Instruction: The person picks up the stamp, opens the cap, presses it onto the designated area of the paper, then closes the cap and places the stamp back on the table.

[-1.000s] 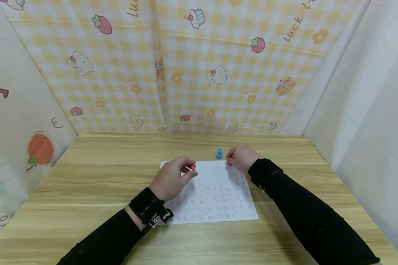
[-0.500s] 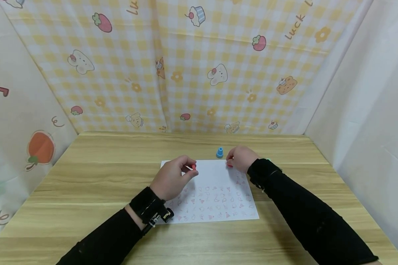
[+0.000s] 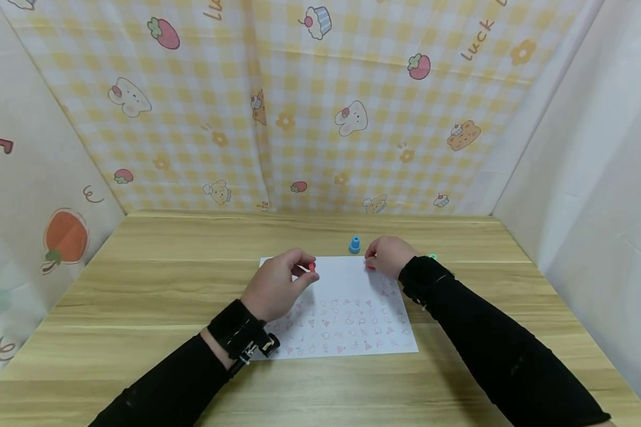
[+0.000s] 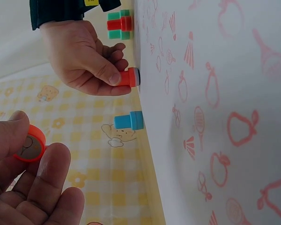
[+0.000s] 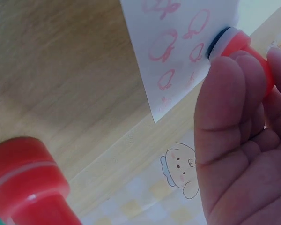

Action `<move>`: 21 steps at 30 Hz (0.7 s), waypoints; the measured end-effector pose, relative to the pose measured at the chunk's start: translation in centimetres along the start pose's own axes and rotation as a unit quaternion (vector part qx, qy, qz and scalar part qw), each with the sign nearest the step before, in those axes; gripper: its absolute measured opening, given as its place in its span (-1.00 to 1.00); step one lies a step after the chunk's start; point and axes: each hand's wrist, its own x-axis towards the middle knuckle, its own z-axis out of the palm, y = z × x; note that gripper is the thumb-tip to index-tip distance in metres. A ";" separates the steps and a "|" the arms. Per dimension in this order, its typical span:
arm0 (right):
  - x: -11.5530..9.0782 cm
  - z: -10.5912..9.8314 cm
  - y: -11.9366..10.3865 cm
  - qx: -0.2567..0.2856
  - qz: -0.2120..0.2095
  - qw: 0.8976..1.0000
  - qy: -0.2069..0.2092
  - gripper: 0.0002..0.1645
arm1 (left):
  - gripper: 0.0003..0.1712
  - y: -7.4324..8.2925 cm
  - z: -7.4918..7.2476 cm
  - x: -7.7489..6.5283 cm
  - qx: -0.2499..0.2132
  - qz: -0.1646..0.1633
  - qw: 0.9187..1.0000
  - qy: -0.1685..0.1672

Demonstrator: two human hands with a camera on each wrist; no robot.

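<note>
My left hand (image 3: pixel 274 286) is raised above the left part of a white paper sheet (image 3: pixel 342 279). Between its thumb and fingers it pinches what looks like a red stamp cap (image 4: pixel 36 133), a round piece whose grey face carries a dark outline. At the sheet's far right corner, my right hand (image 3: pixel 391 255) pinches a red stamp (image 4: pixel 127 78) by its handle. The stamp's face is turned down at the paper (image 5: pixel 196 28) and hidden. Rows of pink prints, among them fruits, rackets and shuttlecocks, cover the sheet's near part and right side.
Just beyond the sheet's far edge a blue stamp (image 3: pixel 355 245) stands upright. Behind the right wrist are another red stamp (image 4: pixel 119 23) and green stamps (image 4: pixel 118 34), mostly covered in the head view. A yellow checked cloth (image 3: pixel 310 148) hangs behind the wooden table (image 3: pixel 181 284).
Both hands keep nearly the same place and hold. The head view has tilted slightly, and a bit of green now shows beside the right wrist.
</note>
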 end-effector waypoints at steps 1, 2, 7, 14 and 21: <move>0.0 0.0 0.0 0.000 0.000 1.000 0.000 -0.80 | -0.75 0.0 0.0 0.0 0.001 0.000 1.000 0.000; 0.0 0.0 0.0 -0.001 0.000 1.000 -0.001 -0.80 | -0.75 0.0 0.0 0.0 0.001 0.001 1.000 -0.001; 0.0 0.0 0.0 -0.003 0.002 1.000 -0.002 -0.80 | -0.74 0.0 0.0 0.0 0.005 0.005 1.000 0.001; 0.0 0.1 -0.1 0.000 0.007 1.000 -0.004 -0.82 | -0.74 0.0 -0.1 0.0 0.003 0.004 1.000 0.001; -0.1 0.5 -0.3 -0.031 -0.008 0.999 0.002 -0.85 | -0.73 -0.1 -0.1 0.0 0.005 0.000 1.000 0.001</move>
